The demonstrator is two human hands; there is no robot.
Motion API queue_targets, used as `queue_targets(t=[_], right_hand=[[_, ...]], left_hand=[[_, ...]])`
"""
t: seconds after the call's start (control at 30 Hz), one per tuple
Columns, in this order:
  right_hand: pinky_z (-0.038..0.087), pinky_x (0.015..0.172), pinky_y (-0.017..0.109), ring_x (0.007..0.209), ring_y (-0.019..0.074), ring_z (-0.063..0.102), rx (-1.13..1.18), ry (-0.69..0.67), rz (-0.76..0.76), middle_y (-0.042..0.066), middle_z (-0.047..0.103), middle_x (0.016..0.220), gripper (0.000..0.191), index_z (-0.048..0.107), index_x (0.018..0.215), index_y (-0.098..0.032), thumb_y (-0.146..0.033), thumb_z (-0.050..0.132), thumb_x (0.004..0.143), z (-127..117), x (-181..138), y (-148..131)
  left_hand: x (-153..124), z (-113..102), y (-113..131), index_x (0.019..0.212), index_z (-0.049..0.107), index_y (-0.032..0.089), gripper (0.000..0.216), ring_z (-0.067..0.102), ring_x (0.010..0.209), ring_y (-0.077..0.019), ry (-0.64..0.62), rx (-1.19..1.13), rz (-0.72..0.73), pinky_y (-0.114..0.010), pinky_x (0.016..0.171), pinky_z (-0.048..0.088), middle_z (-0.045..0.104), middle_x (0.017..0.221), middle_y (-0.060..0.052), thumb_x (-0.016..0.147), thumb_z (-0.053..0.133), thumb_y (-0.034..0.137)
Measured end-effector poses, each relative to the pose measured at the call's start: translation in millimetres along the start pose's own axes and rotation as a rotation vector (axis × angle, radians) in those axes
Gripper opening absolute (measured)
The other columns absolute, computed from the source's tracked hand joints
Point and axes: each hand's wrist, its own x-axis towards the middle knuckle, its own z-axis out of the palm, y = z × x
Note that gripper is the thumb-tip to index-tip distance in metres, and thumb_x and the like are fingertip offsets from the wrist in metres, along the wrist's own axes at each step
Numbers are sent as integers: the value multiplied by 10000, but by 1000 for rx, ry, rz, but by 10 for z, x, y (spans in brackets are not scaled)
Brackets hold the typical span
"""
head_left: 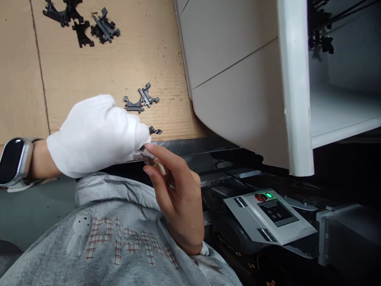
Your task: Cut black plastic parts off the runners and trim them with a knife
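My left hand (pixel 98 135), in a white glove, is curled closed and grips a small black plastic part (pixel 155 130) whose tip sticks out past the glove's fingers. My bare right hand (pixel 175 194) meets it from below. Its thumb and forefinger are pinched together at the glove's fingertips on a small, thin piece that I cannot make out. A smartwatch (pixel 13 161) sits on my left wrist. Two more black plastic clips (pixel 139 101) lie on the cardboard sheet (pixel 89 67) just beyond my hands.
Several black plastic parts (pixel 83 22) lie in a group at the far end of the cardboard. A large white machine housing (pixel 238 75) stands to the right. Below it is a grey control panel (pixel 269 216) with a red button and a green light. My grey sweatshirt fills the bottom.
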Motion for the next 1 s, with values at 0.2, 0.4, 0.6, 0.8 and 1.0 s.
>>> queue_targets(t=[0.2,0.4,0.6,0.8,1.0], right_hand=[[683,791,280,826,174,798,5,-4,22,3,856,1073,433,714,1440,-329,-123,702,1060,22,21,15],[698,823,304,861,184,814,23,-8,40,-3,870,1105,435,717,1433,-341,-120,706,1058,13,12,-24],[706,843,302,902,187,833,51,-8,47,-10,879,1154,437,721,1418,-344,-108,711,1050,-5,24,-30],[711,840,314,910,199,844,51,-12,54,-11,878,1143,412,728,1398,-346,-114,704,1058,1,30,-18],[719,801,333,863,225,843,40,-19,60,0,879,1089,427,726,1378,-393,-117,705,1052,-14,39,-45]], left_hand=[[10,-11,-2,645,591,165,448,302,528,-99,-39,-77,-42,-301,664,272,297,558,21,1019,349,125],[29,-31,18,595,468,168,410,210,533,-77,-24,-65,-45,-289,638,209,233,583,29,960,300,90],[40,-37,16,613,509,165,400,292,535,-76,-81,-95,-78,-283,664,363,244,573,31,948,299,105],[33,-7,20,683,646,169,440,430,530,-122,-96,-86,-72,-342,726,461,338,550,14,951,303,105],[33,-21,7,620,557,170,411,346,513,-104,-78,-27,-42,-291,645,355,281,544,23,943,313,94]])
